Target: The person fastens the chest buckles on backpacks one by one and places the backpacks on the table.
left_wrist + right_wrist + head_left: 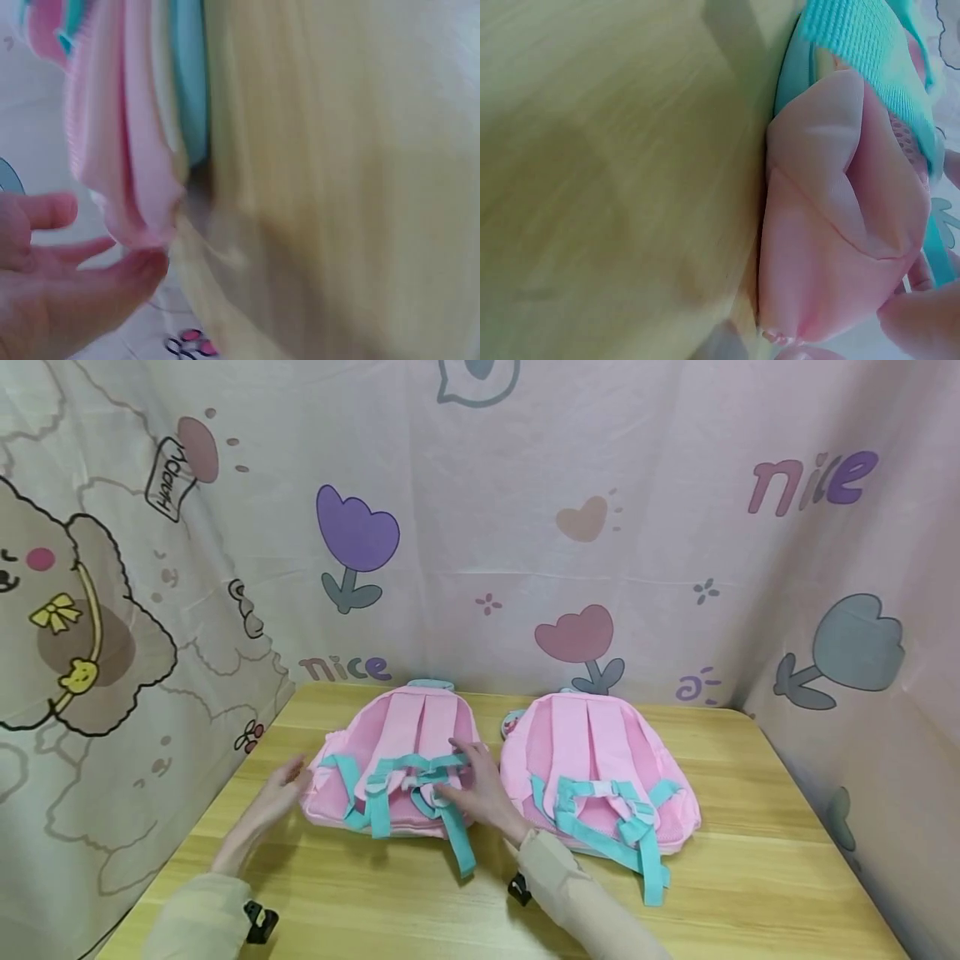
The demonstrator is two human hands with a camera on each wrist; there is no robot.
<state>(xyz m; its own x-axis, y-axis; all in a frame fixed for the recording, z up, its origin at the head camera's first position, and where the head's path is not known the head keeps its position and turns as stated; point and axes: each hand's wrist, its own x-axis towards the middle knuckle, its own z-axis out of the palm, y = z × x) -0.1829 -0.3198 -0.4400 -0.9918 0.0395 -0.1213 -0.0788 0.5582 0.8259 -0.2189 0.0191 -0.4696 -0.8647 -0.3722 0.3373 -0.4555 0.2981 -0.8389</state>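
Note:
Two pink backpacks lie on the table with their shoulder straps facing up. My left hand (281, 787) is at the left side of the left backpack (405, 718), its fingers extended; in the left wrist view the fingertips (146, 262) meet the pink fabric at the bag's edge. Over the right side of the same bag, my right hand (483, 785) has thumb and fingers spread near the teal webbing straps (378, 806). The right wrist view shows the pink side pocket (832, 225), with the fingers partly hidden behind it. To the right is the second backpack (577, 718), untouched.
The wooden table (360, 902) extends in front of the bags. A round charm (512, 723) sits between them. A teal strap (654, 877) from the right backpack trails toward the front. Printed cloth (480, 527) hangs behind and at both sides.

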